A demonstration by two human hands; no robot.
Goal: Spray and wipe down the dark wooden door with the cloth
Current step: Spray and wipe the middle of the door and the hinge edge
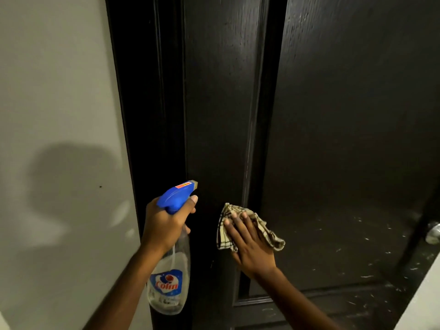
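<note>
A: Pale wall (59,91) standing at left, dark wooden door (345,115) filling the rest.
B: Nearest, left grip (166,225) curling round the neck of the spray bottle (170,282), nozzle pointing at the door.
A: Right grip (250,244)?
B: Lying flat, fingers straight, pressing the checked cloth (223,236) against the door by a panel edge.
A: Farther right?
B: White specks (371,258) showing on the panel; metal knob (433,233) sitting at the picture's edge.

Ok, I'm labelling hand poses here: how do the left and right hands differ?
The left hand is curled round the neck of the spray bottle; the right hand lies flat with straight fingers. The left hand holds its bottle in the air, nozzle toward the door; the right hand presses the checked cloth against the door. Both are bare and at similar height.
</note>
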